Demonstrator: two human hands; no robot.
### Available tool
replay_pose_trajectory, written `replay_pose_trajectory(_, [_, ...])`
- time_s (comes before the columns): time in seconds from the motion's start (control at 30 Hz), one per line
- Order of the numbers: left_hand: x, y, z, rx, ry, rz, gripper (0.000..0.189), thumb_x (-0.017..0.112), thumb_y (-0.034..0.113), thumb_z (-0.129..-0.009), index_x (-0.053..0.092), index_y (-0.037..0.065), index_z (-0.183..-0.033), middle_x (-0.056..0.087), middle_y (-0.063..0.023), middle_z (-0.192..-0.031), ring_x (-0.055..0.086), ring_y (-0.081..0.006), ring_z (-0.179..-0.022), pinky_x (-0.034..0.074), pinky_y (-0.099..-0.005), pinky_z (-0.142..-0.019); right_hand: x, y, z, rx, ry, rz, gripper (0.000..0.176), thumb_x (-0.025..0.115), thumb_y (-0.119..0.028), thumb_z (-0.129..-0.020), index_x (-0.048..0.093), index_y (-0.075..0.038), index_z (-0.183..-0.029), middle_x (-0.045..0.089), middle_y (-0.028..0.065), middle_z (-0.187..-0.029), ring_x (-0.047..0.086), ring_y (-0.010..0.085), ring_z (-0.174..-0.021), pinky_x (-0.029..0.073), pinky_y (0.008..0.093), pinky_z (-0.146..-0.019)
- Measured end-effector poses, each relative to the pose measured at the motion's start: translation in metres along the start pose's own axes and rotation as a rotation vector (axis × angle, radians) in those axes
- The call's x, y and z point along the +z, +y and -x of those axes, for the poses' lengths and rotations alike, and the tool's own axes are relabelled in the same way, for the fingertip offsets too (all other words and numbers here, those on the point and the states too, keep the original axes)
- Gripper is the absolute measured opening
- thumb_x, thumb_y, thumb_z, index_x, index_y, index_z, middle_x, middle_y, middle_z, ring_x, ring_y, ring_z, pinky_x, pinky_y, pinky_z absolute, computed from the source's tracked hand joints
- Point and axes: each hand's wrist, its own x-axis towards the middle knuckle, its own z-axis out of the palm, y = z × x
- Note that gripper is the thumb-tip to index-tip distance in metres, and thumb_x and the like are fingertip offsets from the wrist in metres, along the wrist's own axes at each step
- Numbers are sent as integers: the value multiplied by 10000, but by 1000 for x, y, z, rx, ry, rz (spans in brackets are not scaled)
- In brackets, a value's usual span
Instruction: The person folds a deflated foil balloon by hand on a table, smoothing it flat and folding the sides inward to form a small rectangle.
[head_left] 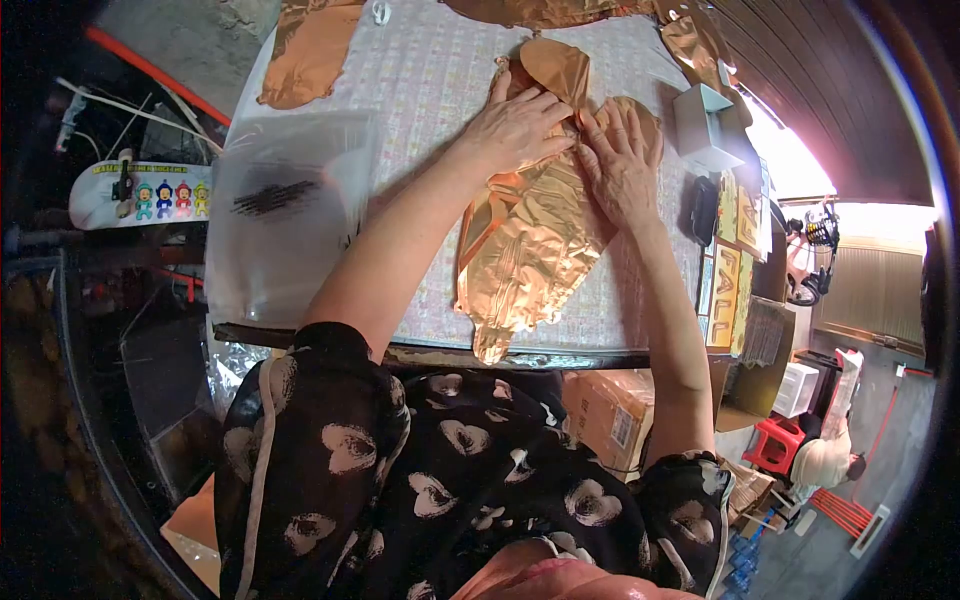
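A shiny copper-coloured foil sheet (530,245), creased and irregular in outline, lies on the patterned table cover. My left hand (517,127) rests on its upper left part, fingers spread toward the right. On the upper right part, my right hand (622,165) lies with its fingers apart, pointing up. The fingertips of both hands come close together near the middle of the foil. A rounded foil flap stands out above them. What lies under my palms is hidden.
More copper foil pieces (305,60) lie along the table's far side. A clear plastic sheet (285,215) with dark thin strips is at the left. At the right are a white box (708,128) and a dark case (704,210). A person (825,462) is in the right background.
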Motion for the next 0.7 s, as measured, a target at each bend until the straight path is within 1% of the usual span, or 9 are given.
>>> replay_pose_trajectory(0.07, [-2,1,0,-20,-54,8,584,566,553,-979,574,132,-1382,625,-48,-1332,525,-216,-1328,136,-632,-1219,0,2,0,-1,-9,-1,523,452,-493,-1054,458,-323,-1549,334,47,-1659,282,326,-1534,127,640,-1218])
replay_pose_trajectory(0.2, [-1,0,0,-33,-72,21,585,567,556,-978,575,132,-1381,625,-48,-1335,521,-212,-1336,141,-632,-1218,1,4,1,-16,-10,-6,521,448,-495,-1054,463,-328,-1548,315,31,-1670,262,324,-1544,111,634,-1224])
replay_pose_trajectory(0.3, [2,-1,0,-15,-22,6,578,572,550,-976,579,126,-1369,628,-47,-1330,526,-207,-1328,134,-639,-1218,1,5,1,-23,-18,-9,521,444,-489,-1058,463,-317,-1550,310,30,-1673,256,324,-1547,102,631,-1226])
replay_pose_trajectory(0.4, [0,-1,-1,-9,3,-11,556,575,548,-973,586,150,-1361,629,-40,-1330,529,-199,-1325,127,-647,-1218,2,5,0,-30,-26,-22,524,435,-480,-1065,456,-300,-1557,309,39,-1674,253,326,-1548,90,628,-1225])
replay_pose_trajectory(0.47, [-5,1,-1,-17,-62,70,477,567,532,-983,601,221,-1344,632,-28,-1316,529,-184,-1324,118,-658,-1216,4,7,0,-29,-32,-35,526,428,-475,-1070,449,-289,-1562,309,46,-1674,250,329,-1548,81,627,-1225])
replay_pose_trajectory(0.5, [-9,3,-1,-17,-63,69,477,567,532,-983,601,221,-1344,632,-28,-1316,529,-184,-1324,118,-658,-1216,7,8,1,-16,-37,-73,526,414,-472,-1077,440,-282,-1567,310,57,-1673,244,331,-1550,72,625,-1223])
replay_pose_trajectory(0.57, [-13,4,0,0,-118,33,400,547,512,-1001,613,295,-1330,626,-7,-1312,521,-179,-1332,112,-659,-1214,9,9,2,-1,-41,-111,526,400,-469,-1084,432,-276,-1573,311,68,-1672,237,334,-1552,62,623,-1221])
replay_pose_trajectory(0.7, [-5,2,1,18,-61,20,370,531,500,-1014,626,315,-1320,609,4,-1326,503,-180,-1352,103,-658,-1211,10,6,4,37,-75,-181,528,367,-472,-1096,420,-268,-1580,310,80,-1672,198,333,-1564,46,630,-1214])
